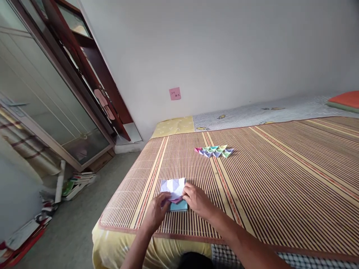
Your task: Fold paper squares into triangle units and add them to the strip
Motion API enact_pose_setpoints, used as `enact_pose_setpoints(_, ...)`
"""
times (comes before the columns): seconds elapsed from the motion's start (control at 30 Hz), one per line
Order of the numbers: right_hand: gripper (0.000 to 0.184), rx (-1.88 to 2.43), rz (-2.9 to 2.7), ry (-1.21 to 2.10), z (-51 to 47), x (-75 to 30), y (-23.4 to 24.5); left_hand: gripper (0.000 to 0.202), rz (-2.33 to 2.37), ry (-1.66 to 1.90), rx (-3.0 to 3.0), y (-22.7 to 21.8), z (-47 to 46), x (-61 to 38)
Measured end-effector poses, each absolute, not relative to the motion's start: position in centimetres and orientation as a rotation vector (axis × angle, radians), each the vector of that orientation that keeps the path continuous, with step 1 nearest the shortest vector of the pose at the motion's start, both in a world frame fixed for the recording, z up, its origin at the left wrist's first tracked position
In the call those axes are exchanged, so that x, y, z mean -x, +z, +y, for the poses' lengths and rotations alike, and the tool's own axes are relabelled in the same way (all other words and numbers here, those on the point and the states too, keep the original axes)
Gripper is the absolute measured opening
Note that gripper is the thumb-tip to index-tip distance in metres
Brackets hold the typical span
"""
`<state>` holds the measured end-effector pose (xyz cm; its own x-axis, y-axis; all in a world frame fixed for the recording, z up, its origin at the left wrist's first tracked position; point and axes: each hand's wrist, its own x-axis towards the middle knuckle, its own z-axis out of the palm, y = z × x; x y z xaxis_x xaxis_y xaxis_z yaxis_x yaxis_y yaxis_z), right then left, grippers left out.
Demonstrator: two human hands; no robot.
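A creased lavender sheet of origami paper (174,187) is held up between my hands near the front edge of the bed. My left hand (157,209) pinches its lower left corner, fingers closed. At its right edge, my right hand (195,198) grips the paper between thumb and fingers. Below the sheet lie blue papers (178,206), with a strip of purple paper showing between. Farther back sits a cluster of small folded paper boats (214,151) in several colours.
A striped bamboo mat (266,179) covers the bed. A pink note (175,93) is stuck to the wall. An orange cushion (346,99) lies at the far right. Left of the bed are a glass door (56,93) and books (81,179) on the floor.
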<state>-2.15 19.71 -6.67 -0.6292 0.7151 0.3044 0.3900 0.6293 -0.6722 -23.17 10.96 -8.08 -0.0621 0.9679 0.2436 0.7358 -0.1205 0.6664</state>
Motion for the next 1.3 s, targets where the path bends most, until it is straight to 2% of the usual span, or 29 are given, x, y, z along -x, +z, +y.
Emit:
enact_pose_setpoints(0.27, 0.022, 0.789, -2.024, 1.002, 20.8, 0.8, -6.5, 0.042, 2.086, 1.142, -1.841, -10.1, 10.2, 25.0)
enact_pose_setpoints(0.4, 0.019, 0.721, -1.865, 1.197, 21.9, 0.0, -6.4, 0.043, 2.245, 1.22, -1.671, -10.6, 9.4, 25.3)
enact_pose_setpoints(0.6, 0.031, 0.763, -1.458, 1.333, 23.6, -3.6, -5.5, 0.04, 2.35, 1.433, -1.291, -9.3, 7.7, 23.2)
enact_pose_setpoints(0.67, 0.032, 0.741, -1.347, 1.394, 23.8, -5.5, -4.8, 0.039, 2.252, 1.505, -1.185, -8.3, 8.7, 21.9)
enact_pose_setpoints(0.83, 0.029, 0.658, -1.116, 1.558, 24.1, -10.1, -2.8, 0.059, 1.675, 1.563, -1.143, -4.9, 14.8, 16.4)
enact_pose_setpoints(0.97, 0.027, 0.619, -0.968, 1.574, 24.7, -12.7, -1.9, 0.074, 1.185, 1.473, -1.044, -2.5, 18.5, 11.0)
enact_pose_setpoints(1.03, 0.027, 0.605, -0.932, 1.573, 25.1, -13.5, -1.8, 0.061, 1.008, 1.421, -0.976, -1.7, 19.3, 9.0)
enact_pose_setpoints(1.13, 0.029, 0.594, -0.918, 1.548, 25.6, -14.0, -1.9, 0.037, 0.997, 1.385, -0.918, -1.2, 20.2, 7.1)
enact_pose_setpoints(1.3, 0.035, 0.632, -1.105, 1.559, 26.3, -13.9, -1.9, 0.031, 1.01, 1.524, -0.813, -1.6, 21.8, 5.9)
